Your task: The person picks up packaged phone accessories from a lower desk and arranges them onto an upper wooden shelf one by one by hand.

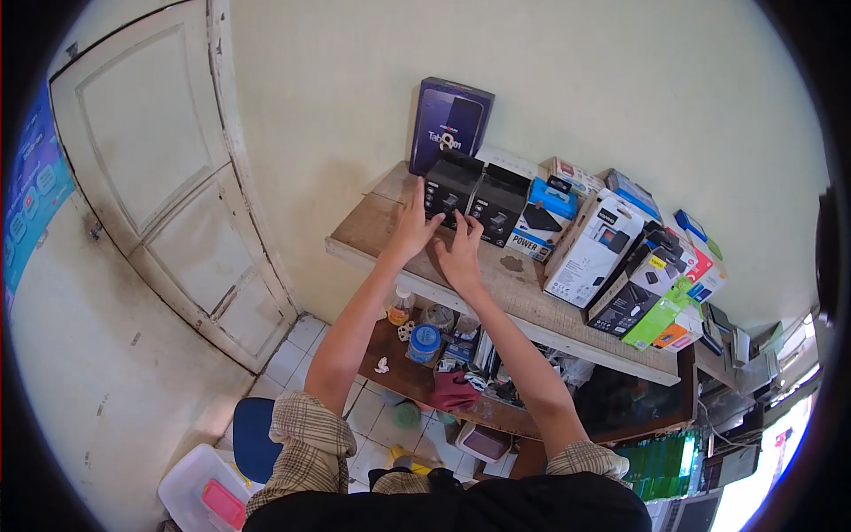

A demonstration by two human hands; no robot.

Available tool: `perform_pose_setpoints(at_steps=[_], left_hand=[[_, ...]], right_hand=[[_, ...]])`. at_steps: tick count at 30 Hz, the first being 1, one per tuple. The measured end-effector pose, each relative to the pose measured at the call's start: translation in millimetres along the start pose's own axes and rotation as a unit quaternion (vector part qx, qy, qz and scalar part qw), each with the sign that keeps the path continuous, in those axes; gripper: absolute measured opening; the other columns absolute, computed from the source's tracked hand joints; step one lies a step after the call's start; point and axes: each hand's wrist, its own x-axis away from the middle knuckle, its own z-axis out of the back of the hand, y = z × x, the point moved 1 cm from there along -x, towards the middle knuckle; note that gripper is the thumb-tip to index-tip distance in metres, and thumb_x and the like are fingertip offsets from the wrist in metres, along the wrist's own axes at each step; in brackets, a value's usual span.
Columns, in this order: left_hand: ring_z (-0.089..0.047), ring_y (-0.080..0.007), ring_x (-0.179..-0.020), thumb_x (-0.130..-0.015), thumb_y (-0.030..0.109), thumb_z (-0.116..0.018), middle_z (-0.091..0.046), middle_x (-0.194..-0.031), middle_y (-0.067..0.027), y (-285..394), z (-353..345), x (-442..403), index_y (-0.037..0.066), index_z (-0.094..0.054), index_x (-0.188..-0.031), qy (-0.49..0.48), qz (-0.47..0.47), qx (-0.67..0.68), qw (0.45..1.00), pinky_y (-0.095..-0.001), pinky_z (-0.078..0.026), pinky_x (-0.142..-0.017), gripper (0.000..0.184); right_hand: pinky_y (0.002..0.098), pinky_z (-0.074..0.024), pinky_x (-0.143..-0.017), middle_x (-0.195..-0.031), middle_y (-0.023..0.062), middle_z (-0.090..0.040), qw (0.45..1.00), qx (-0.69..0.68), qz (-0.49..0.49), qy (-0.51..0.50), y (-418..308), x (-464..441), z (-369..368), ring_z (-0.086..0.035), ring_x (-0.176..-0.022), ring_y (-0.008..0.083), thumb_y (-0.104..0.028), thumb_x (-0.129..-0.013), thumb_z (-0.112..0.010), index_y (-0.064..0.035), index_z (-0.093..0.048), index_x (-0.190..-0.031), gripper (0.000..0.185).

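Two black boxes stand side by side on the wooden shelf (359, 232). My left hand (414, 222) is at the left side of the left black box (450, 184), its fingers spread along the side and lower front. My right hand (461, 253) touches the lower front near the gap between that box and the right black box (496, 208), its fingers apart. Behind the left one stands an upright purple tablet box (434, 120). A blue and white power box (542, 217) sits just right of the pair.
Further right on the shelf are a white box (594, 248), a green box (651, 315) and several others. Below, a lower brown shelf (381, 355) holds a blue-lidded jar (425, 340) and mixed items. A door (151, 133) is at the left, a plastic tub (191, 483) on the floor.
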Motion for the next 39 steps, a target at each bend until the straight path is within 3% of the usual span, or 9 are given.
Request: perform_pose_setpoints(at_steps=[7,10,15,20,22,26,29,36,39], left_hand=[[-0.045,-0.0309,-0.103,-0.079,0.002,-0.052,-0.05,-0.109,-0.0168,127.0,46.1,122.3,-0.001,-0.046,-0.111,0.104,-0.041,0.169,0.979,-0.0398,-0.033,-0.09,0.032],[-0.05,-0.029,-0.097,-0.077,-0.001,-0.052,-0.053,-0.101,-0.0141,144.9,14.4,230.1,0.002,-0.053,-0.096,-0.071,-0.074,0.264,0.959,-0.0376,-0.038,-0.085,0.019],[-0.05,-0.0273,-0.1,-0.08,0.006,-0.052,-0.053,-0.103,-0.013,122.5,-65.4,403.4,0.004,-0.052,-0.103,-0.368,0.06,0.27,0.888,-0.0363,-0.038,-0.087,0.023],[-0.058,-0.026,-0.087,-0.078,0.011,-0.056,-0.057,-0.092,-0.0115,48.9,-100.4,522.9,0.007,-0.052,-0.104,-0.605,0.088,0.168,0.773,-0.0359,-0.046,-0.077,0.027],[-0.058,-0.0254,-0.088,-0.077,0.015,-0.058,-0.059,-0.092,-0.0117,-6.7,-110.3,559.3,0.008,-0.053,-0.102,-0.721,-0.006,0.12,0.682,-0.0361,-0.046,-0.077,0.027],[-0.059,-0.0264,-0.086,-0.077,0.018,-0.059,-0.061,-0.092,-0.0127,-1.4,-117.8,549.6,0.008,-0.055,-0.101,-0.824,0.046,-0.011,0.565,-0.0363,-0.047,-0.076,0.027],[-0.06,-0.0265,-0.087,-0.077,0.018,-0.058,-0.061,-0.093,-0.0135,32.1,-144.9,541.4,0.008,-0.056,-0.101,-0.804,0.003,-0.036,0.593,-0.0361,-0.047,-0.076,0.026],[-0.058,-0.025,-0.092,-0.079,0.018,-0.058,-0.058,-0.101,-0.0154,109.3,-227.7,566.4,0.004,-0.053,-0.105,-0.811,-0.026,0.072,0.58,-0.0345,-0.046,-0.079,0.029],[-0.056,-0.0236,-0.096,-0.08,0.017,-0.057,-0.057,-0.103,-0.0139,154.6,-278.8,587.8,0.005,-0.05,-0.11,-0.811,0.029,0.178,0.556,-0.0336,-0.044,-0.083,0.032]], right_hand=[[0.037,-0.0376,-0.088,-0.105,0.0161,-0.053,0.997,-0.056,0.051,-0.007,-48.9,129.3,122.0,-0.048,-0.103,0.0331,0.003,-0.077,-0.052,-0.0022,-0.054,-0.105,0.029],[0.036,-0.0443,-0.079,-0.098,0.0137,-0.055,0.999,-0.015,0.036,-0.037,-21.5,244.9,146.7,-0.053,-0.093,0.0298,0.007,-0.075,-0.052,-0.0035,-0.059,-0.093,0.022],[0.0297,-0.0472,-0.072,-0.094,0.0104,-0.055,0.949,0.029,-0.314,-0.011,43.9,474.7,165.6,-0.058,-0.083,0.0217,0.01,-0.073,-0.052,-0.0076,-0.064,-0.089,0.026],[0.0378,-0.0453,-0.074,-0.087,0.0161,-0.058,0.76,0.113,-0.617,0.17,88.7,703.4,197.1,-0.057,-0.08,0.0306,0.002,-0.074,-0.046,-0.0077,-0.062,-0.093,0.026],[0.0384,-0.0448,-0.076,-0.083,0.0187,-0.059,0.58,0.117,-0.741,0.319,83.2,780.1,200.3,-0.058,-0.082,0.0314,-0.003,-0.075,-0.046,-0.0049,-0.062,-0.09,0.022],[0.0334,-0.0474,-0.052,-0.072,0.013,-0.061,0.369,0.126,-0.816,0.427,71.5,883.5,182.0,-0.059,-0.057,0.0206,-0.007,-0.077,-0.045,-0.0016,-0.059,-0.095,0.023],[0.0321,-0.0489,-0.057,-0.074,0.0133,-0.062,0.556,0.13,-0.781,0.252,54.2,893.4,179.8,-0.06,-0.058,0.0197,-0.013,-0.076,-0.051,-0.0024,-0.06,-0.095,0.023],[0.0372,-0.0468,-0.074,-0.082,0.0181,-0.062,0.536,-0.005,-0.814,0.224,76.0,862.3,171.6,-0.06,-0.08,0.0298,-0.015,-0.076,-0.051,-0.004,-0.06,-0.097,0.026],[0.0305,-0.049,-0.061,-0.079,0.0132,-0.062,0.557,-0.051,-0.762,0.328,123.1,826.3,215.6,-0.061,-0.071,0.0183,-0.017,-0.079,-0.054,-0.0024,-0.057,-0.099,0.026]])
